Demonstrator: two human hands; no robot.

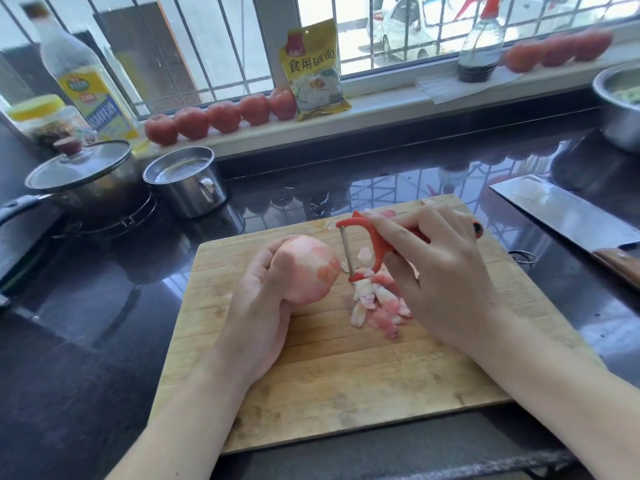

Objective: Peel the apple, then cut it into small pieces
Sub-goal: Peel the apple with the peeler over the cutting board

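Here, mostly peeled apple (pixel 304 268) being gripped in left hand (pixel 258 306) above cutting board (pixel 329 382), red peeler (pixel 367 247) being held closed-fisted by right hand (pixel 440 271), blade running near-vertical just beside apple, handle pointing right.

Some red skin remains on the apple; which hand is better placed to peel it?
Right. The right hand holds the orange Y-shaped peeler, blade beside the mostly peeled apple, which the left hand grips over the wooden cutting board.

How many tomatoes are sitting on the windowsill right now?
8. Five stand in a row left of the yellow packet. Three blurred ones sit at the right end. More may hide behind the packet.
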